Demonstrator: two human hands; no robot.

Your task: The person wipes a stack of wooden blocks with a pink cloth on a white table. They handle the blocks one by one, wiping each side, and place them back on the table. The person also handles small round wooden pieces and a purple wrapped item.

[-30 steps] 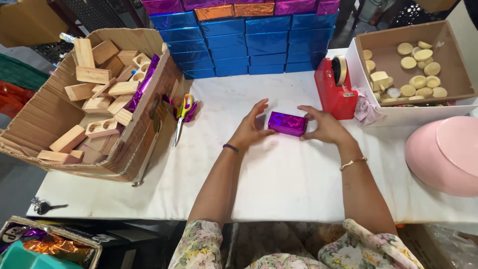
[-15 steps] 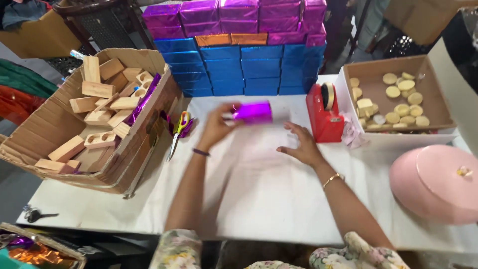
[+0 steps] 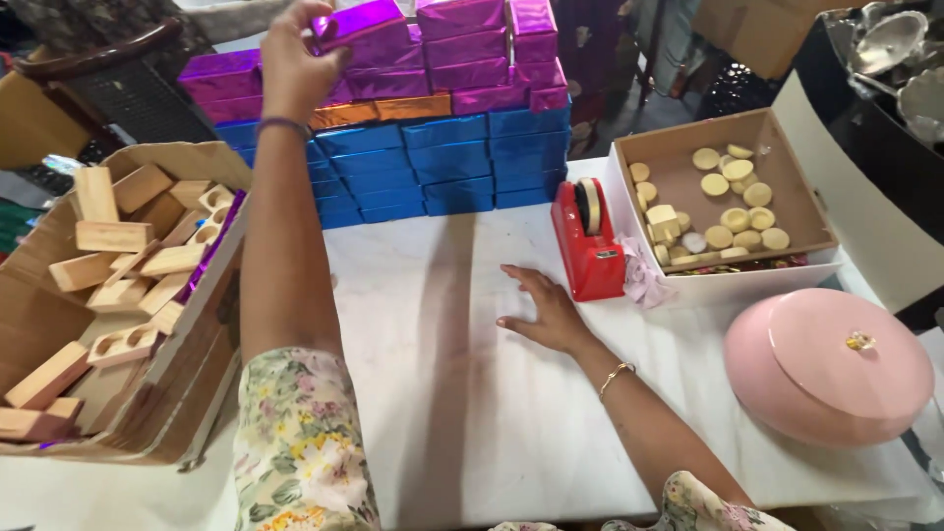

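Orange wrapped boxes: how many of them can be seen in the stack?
2. Both lie in one row between the purple and blue layers: the left orange box beside the left hand's wrist, the right orange box next to it. Others may be hidden.

One red tape dispenser (image 3: 586, 246), one round pink lidded container (image 3: 828, 366), two cardboard boxes (image 3: 723, 202), two orange foil-wrapped boxes (image 3: 379, 110).

The left hand (image 3: 295, 59) grips a purple foil-wrapped box (image 3: 362, 22) at eleven o'clock, atop the stacked wall of purple, orange and blue boxes (image 3: 433, 157). The right hand (image 3: 543, 313) lies flat, fingers spread, on the white table (image 3: 452, 393), just beside the red tape dispenser (image 3: 587, 241) at one o'clock
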